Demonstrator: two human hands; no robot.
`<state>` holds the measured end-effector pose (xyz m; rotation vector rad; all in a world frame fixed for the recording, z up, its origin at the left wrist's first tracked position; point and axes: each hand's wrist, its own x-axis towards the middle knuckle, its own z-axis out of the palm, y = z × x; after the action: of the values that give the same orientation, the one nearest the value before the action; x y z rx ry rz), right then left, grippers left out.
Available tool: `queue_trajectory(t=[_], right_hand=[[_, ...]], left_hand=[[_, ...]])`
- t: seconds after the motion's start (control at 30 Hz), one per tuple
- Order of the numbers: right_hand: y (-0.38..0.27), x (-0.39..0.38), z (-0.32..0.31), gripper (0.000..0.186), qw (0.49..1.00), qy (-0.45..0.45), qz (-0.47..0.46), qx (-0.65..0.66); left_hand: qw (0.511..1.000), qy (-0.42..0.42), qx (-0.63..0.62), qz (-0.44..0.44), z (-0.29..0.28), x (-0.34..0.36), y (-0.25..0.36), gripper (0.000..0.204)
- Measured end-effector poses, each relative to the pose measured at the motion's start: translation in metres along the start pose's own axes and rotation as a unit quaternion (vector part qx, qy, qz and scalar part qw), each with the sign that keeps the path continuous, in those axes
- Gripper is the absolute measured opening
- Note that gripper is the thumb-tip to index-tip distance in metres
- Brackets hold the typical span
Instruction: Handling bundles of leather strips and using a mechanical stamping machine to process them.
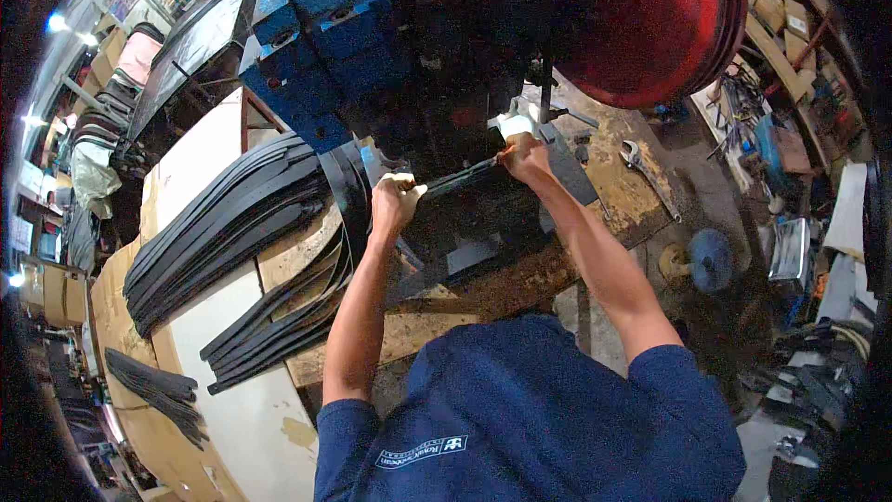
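Observation:
My left hand (394, 203) is closed at the front of a large blue press (325, 42), its fingertips curled toward the machine. Higher and to the right, my right hand (527, 158) is also closed, beside a brightly lit part of the press. Between the two hands runs a narrow dark strip (462, 173), and each hand grips it near one end. Both forearms reach in from below. Just left of my left hand, several long black strips (348, 186) bend over the table edge. The press's inner parts are in deep shadow.
Stacks of black strips (223, 223) and a smaller bundle (158, 390) lie on the left table (246, 446). A red flywheel (664, 28) overhangs at upper right. An adjustable wrench (650, 178) rests on the wooden bench (618, 130). Cluttered shelves line the right side.

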<state>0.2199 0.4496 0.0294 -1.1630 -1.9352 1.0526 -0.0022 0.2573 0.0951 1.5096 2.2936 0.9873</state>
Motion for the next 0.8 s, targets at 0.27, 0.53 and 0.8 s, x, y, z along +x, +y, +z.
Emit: queue_trajectory(t=[0.27, 0.53, 0.8], right_hand=[[-0.011, -0.018, 0.009, 0.024, 0.97, 0.133, -0.148, -0.14], [-0.002, -0.016, 0.012, 0.029, 0.969, 0.091, -0.143, -0.182], [-0.032, -0.01, -0.02, 0.024, 0.963, -0.045, -0.102, -0.246]], left_hand=[[0.998, 0.031, -0.06, -0.014, 0.003, 0.001, -0.003, 0.029], [0.998, 0.03, -0.051, 0.014, 0.006, 0.004, -0.01, 0.035], [0.998, 0.039, 0.008, 0.055, 0.006, 0.003, -0.011, 0.044]])
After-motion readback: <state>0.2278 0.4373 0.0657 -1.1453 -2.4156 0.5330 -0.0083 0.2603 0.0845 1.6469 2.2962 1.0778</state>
